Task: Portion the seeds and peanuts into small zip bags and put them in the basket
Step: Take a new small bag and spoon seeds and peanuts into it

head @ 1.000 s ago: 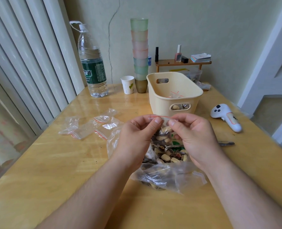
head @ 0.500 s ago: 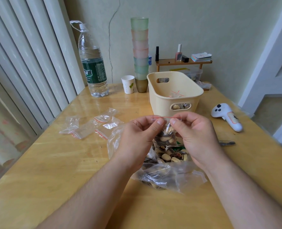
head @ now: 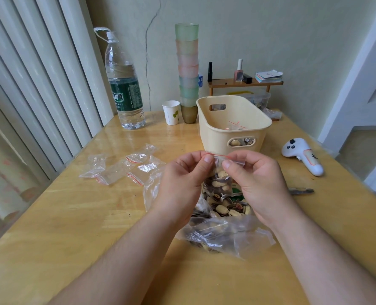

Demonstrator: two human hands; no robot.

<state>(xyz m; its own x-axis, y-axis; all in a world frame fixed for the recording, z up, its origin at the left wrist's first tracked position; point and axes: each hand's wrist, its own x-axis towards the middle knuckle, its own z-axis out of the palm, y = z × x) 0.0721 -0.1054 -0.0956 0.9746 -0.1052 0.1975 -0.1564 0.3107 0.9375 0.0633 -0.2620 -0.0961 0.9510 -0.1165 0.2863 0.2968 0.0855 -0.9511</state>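
A small zip bag [head: 220, 180] filled with peanuts and seeds hangs upright above the table. My left hand [head: 182, 179] pinches its red-lined top edge from the left, and my right hand [head: 255, 179] pinches the same edge from the right. Under my hands lies a big clear bag of mixed seeds and peanuts [head: 226, 225], open and crumpled. Just beyond them stands the cream basket [head: 233, 126]; filled bags show through its handle hole and over its rim. Several empty zip bags [head: 125, 166] lie to the left on the wooden table [head: 72, 216].
A large water bottle [head: 125, 84], a paper cup [head: 171, 112] and a tall stack of coloured cups [head: 188, 69] stand at the back. A white controller [head: 303, 156] and a metal tool [head: 301, 190] lie to the right. A small shelf [head: 244, 82] stands behind the basket.
Both hands stay on the small bag's top edge; my fingers have shifted slightly along the seal, and the bag sits a little higher.
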